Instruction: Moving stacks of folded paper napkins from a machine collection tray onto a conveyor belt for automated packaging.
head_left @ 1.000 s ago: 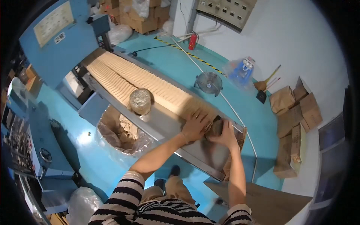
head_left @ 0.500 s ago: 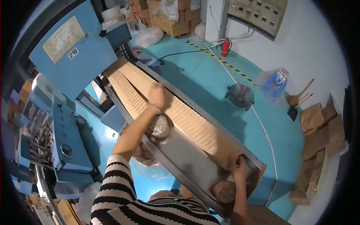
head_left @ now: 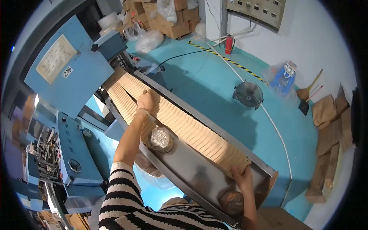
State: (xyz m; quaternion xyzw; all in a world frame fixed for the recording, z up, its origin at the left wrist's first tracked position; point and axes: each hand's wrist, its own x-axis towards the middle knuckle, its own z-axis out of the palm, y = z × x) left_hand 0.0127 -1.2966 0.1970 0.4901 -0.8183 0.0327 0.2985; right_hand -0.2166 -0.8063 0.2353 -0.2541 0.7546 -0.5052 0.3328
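Left hand (head_left: 145,102) beyond right hand (head_left: 243,179)

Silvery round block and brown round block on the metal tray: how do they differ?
The silvery round block looks shiny and crinkled; the brown round block looks duller. The silvery one sits by the shorter tan row; the brown one is near the right hand. Both rest on the metal tray.

Striped sleeve (head_left: 119,193) — black and cream — with pale cuff (head_left: 122,165).
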